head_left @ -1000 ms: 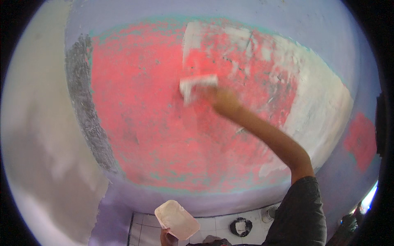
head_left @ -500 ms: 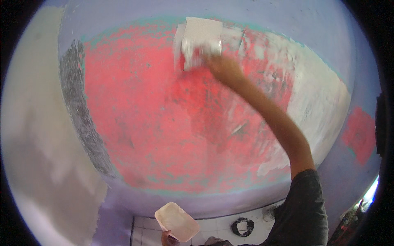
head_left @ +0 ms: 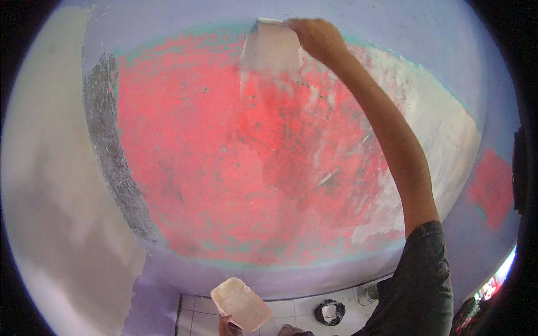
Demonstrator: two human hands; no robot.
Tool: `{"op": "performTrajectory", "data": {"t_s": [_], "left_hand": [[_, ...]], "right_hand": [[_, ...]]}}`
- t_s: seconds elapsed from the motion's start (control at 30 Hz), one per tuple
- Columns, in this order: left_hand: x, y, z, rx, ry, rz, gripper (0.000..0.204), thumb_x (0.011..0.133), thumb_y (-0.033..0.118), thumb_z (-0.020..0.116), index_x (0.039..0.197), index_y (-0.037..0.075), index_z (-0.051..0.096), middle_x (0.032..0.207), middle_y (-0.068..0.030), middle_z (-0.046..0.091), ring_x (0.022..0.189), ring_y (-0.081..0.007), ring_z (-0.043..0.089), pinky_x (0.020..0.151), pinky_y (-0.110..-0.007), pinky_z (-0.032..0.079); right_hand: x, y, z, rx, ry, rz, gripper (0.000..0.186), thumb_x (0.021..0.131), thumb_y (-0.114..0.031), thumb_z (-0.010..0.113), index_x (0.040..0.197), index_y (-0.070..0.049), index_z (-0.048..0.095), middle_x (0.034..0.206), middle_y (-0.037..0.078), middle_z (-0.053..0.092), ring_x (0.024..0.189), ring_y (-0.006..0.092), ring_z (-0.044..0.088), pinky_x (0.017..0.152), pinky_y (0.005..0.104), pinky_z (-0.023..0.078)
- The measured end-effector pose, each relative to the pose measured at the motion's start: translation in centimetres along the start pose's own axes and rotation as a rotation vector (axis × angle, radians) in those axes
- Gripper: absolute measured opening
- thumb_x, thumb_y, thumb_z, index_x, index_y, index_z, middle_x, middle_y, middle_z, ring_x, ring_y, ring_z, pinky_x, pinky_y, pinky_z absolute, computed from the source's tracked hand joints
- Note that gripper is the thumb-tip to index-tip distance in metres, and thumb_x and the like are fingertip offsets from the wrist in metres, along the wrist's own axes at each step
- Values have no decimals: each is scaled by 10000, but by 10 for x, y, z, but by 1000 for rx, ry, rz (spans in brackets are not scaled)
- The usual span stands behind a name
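Note:
My right hand point(head_left: 318, 38) is raised high against the wall, gripping a wide flat putty scraper point(head_left: 270, 23) at the top edge of a large red patch point(head_left: 224, 157). A fresh white putty streak point(head_left: 269, 53) runs down below the blade. More white putty point(head_left: 437, 129) covers the patch's right side. My left hand point(head_left: 228, 325) is low at the bottom edge, holding a flat rectangular board smeared with pale putty point(head_left: 240, 303).
The wall around the patch is lilac point(head_left: 168, 22), with a rough grey strip point(head_left: 109, 151) at the left and a pale plastered area point(head_left: 50, 185) beyond. A small red square point(head_left: 492, 187) is at the right. A black bucket point(head_left: 329, 311) and a small can point(head_left: 367, 294) stand on white floor tiles.
My right hand has swept the scraper upward from the middle of the red patch to its top edge, leaving a white streak. The left hand with the board has stayed put.

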State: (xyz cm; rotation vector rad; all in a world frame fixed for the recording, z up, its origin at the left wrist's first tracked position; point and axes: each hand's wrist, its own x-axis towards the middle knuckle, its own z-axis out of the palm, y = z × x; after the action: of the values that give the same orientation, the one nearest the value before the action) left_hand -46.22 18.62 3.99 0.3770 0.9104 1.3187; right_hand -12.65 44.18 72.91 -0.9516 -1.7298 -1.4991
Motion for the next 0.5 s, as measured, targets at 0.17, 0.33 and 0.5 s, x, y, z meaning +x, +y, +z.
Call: {"op": "performTrajectory", "data": {"t_s": [0.17,0.33,0.5], "left_hand": [[-22,12,19,39,-53,169,537,895,294,555,1340,16,438,1303,-157,536,1164,-291,549,978,-445,463],[-28,17,39,-148,-30,75,535,906,295,539,1354,21,434,1321,-161,526,1192,-294,527,987,-463,453],[-16,11,21,-88,-97,94,481,904,279,548,1310,30,477,1283,-160,541,1133,-295,559,949,-434,469]], "right_hand": [[-144,-100,32,319,-254,-31,311,875,-93,496,1154,-89,633,1038,172,664,956,337,644,814,482,524],[-186,-116,18,312,-516,-57,308,895,-102,476,1171,-93,612,1036,165,670,1001,324,643,849,474,521],[-56,24,-25,84,175,32,232,906,-134,482,1067,-40,621,844,192,674,743,373,665,664,487,528]]}}
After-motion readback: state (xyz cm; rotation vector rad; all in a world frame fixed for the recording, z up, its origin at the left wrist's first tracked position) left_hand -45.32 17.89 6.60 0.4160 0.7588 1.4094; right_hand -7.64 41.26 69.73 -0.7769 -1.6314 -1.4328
